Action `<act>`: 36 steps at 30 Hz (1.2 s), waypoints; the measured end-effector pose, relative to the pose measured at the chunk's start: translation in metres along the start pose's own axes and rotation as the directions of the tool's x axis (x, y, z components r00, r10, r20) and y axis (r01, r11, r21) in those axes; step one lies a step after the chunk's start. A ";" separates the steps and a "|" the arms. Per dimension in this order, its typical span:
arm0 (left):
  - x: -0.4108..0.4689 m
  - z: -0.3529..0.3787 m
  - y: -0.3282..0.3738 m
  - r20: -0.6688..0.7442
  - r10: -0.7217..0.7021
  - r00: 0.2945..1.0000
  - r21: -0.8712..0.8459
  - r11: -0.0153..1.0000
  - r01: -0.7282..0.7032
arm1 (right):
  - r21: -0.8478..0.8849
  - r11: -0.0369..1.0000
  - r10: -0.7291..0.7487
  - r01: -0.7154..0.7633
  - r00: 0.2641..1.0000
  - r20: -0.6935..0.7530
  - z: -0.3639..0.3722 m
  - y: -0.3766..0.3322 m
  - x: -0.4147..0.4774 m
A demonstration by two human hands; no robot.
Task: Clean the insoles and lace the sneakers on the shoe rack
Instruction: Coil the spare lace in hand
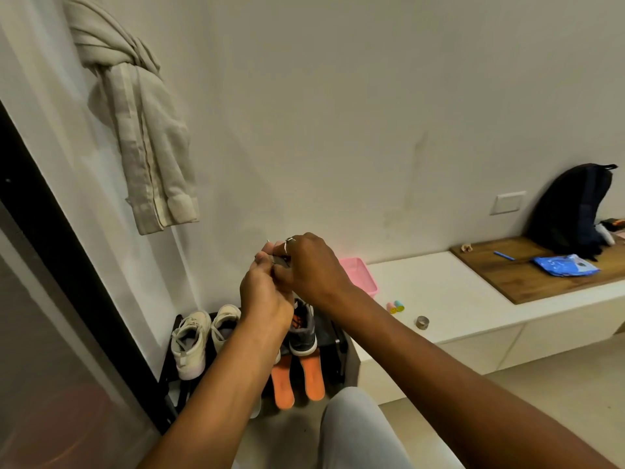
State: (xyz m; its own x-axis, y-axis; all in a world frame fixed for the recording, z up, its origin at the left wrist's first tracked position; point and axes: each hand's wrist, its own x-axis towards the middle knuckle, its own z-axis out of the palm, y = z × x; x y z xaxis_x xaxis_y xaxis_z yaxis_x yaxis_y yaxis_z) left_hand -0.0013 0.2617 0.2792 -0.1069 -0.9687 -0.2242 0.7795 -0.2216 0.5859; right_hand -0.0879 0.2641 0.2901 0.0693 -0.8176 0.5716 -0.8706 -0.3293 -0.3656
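Shoe rack: the low black shoe rack stands on the floor against the wall, below the raised hands.
White pair: two white lace-up fabric sneakers sit side by side on the rack's left part. Their heels face the person and their toes face the wall, so the long axis runs away from the camera. The laces look threaded but loose.
Left hand: the left hand is raised, its fingertips pinching a dark grey strip.
Strip: it is held well above the rack. It is probably a lace end or a tab, but it is too small to tell.
Right hand: the right hand is curled over the same strip from the other side, touching the left hand.
Grey shoe: one grey mesh sneaker with orange trim is on the rack, heel toward the person. Its toe is hidden behind the hands.
Insoles: two orange foam insoles lean against the rack front, long axis running up and down.
Done: the insoles are out of the shoes.
Unclear: whether they have been cleaned cannot be judged.
Left: lacing the grey sneaker, refitting the insoles and probably tightening the white pair.
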 end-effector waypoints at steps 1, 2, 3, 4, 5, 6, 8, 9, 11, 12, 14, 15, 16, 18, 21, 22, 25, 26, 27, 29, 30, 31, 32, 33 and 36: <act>-0.001 0.001 0.000 0.003 0.008 1.000 0.004 1.000 -0.008 | 0.028 1.000 0.006 -0.006 1.000 0.002 -0.002 0.000 0.001; -0.001 0.003 0.000 0.006 0.015 1.000 0.002 1.000 -0.015 | 0.053 0.998 0.014 -0.013 1.000 -0.008 -0.003 -0.002 0.001; -0.001 0.005 0.001 0.010 0.017 1.000 -0.004 1.000 -0.017 | 0.069 0.998 0.015 -0.014 1.000 -0.022 -0.003 -0.002 0.000; 0.000 0.005 0.001 0.011 0.015 1.000 -0.012 1.000 -0.015 | 0.077 0.997 0.009 -0.006 0.999 -0.030 -0.003 -0.002 -0.001; 0.000 0.006 0.002 0.014 0.010 1.000 -0.016 1.000 -0.010 | 0.085 0.996 -0.002 0.005 0.999 -0.039 -0.002 -0.002 -0.003; 0.000 0.007 0.002 0.021 0.003 1.000 -0.016 1.000 -0.003 | 0.099 0.995 -0.009 0.013 0.999 -0.042 -0.003 -0.001 -0.004; -0.001 0.007 0.003 0.032 -0.014 0.999 0.014 1.000 0.013 | 0.141 0.990 0.005 -0.002 1.000 -0.024 -0.005 -0.001 -0.007; -0.001 0.007 0.002 0.025 -0.016 1.000 0.036 0.999 0.015 | 0.166 0.986 0.018 -0.016 1.000 -0.010 -0.006 0.000 -0.009; 0.000 0.004 0.002 0.002 0.000 1.000 0.077 0.997 0.000 | 0.263 0.963 0.056 -0.053 0.998 -0.005 -0.007 0.003 -0.012; 0.002 0.002 0.002 -0.005 0.013 1.000 0.098 0.995 -0.012 | 0.341 0.936 0.088 -0.083 0.996 0.002 -0.007 0.003 -0.014; 0.005 -0.001 0.002 -0.010 0.026 1.000 0.121 0.992 -0.025 | 0.490 0.852 0.179 -0.185 0.982 0.061 -0.007 0.001 -0.013; 0.005 -0.002 0.001 -0.007 0.026 1.000 0.121 0.992 -0.025 | 0.533 0.807 0.226 -0.256 0.966 0.123 -0.010 0.000 -0.011; 0.004 -0.003 0.000 -0.003 0.025 1.000 0.120 0.992 -0.024 | 0.561 0.754 0.264 -0.340 0.940 0.214 -0.014 0.000 -0.007; 0.002 -0.005 -0.002 0.023 0.026 0.999 0.119 0.992 -0.029 | 0.576 0.644 0.296 -0.504 0.858 0.420 -0.026 0.000 0.001; 0.001 -0.006 -0.002 0.064 0.054 0.996 0.089 0.994 -0.059 | 0.516 0.628 0.262 -0.582 0.783 0.564 -0.038 0.005 0.011; 0.001 -0.005 -0.001 0.059 0.062 0.996 0.078 0.995 -0.067 | 0.519 0.635 0.233 -0.572 0.782 0.578 -0.039 0.006 0.012; 0.006 -0.005 0.000 0.024 0.063 0.998 0.056 0.996 -0.065 | 0.535 0.675 0.135 -0.508 0.799 0.587 -0.034 0.007 0.009; 0.006 -0.004 0.000 0.020 0.062 0.998 0.055 0.996 -0.063 | 0.545 0.690 0.116 -0.477 0.816 0.567 -0.031 0.008 0.008; 0.006 -0.004 0.000 0.025 0.063 0.998 0.055 0.996 -0.064 | 0.555 0.703 0.111 -0.444 0.840 0.532 -0.028 0.011 0.007; 0.007 -0.003 0.000 0.047 0.072 0.996 0.060 0.995 -0.074 | 0.565 0.733 0.121 -0.379 0.890 0.440 -0.024 0.013 0.006; 0.006 -0.003 0.000 0.063 0.074 0.995 0.063 0.995 -0.078 | 0.556 0.755 0.131 -0.347 0.912 0.390 -0.023 0.013 0.006; 0.005 -0.001 0.000 0.070 0.075 0.995 0.061 0.995 -0.079 | 0.535 0.783 0.147 -0.316 0.931 0.335 -0.022 0.013 0.006; 0.004 0.000 -0.001 0.060 0.078 0.995 0.049 0.996 -0.081 | 0.512 0.810 0.160 -0.287 0.947 0.277 -0.020 0.013 0.005; 0.004 0.001 -0.002 0.041 0.078 0.996 0.032 0.996 -0.079 | 0.491 0.833 0.171 -0.256 0.962 0.211 -0.016 0.012 0.004; 0.001 0.009 -0.001 0.013 0.060 0.998 -0.005 0.998 -0.060 | 0.458 0.873 0.186 -0.168 0.982 0.007 -0.008 0.009 -0.001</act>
State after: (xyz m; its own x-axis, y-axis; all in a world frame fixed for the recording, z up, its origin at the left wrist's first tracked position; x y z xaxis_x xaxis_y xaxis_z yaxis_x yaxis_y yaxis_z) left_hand -0.0076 0.2601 0.2853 -0.0675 -0.9816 -0.1785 0.7879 -0.1622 0.5941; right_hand -0.0993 0.2661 0.2921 -0.0907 -0.8678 0.4886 -0.5482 -0.3661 -0.7519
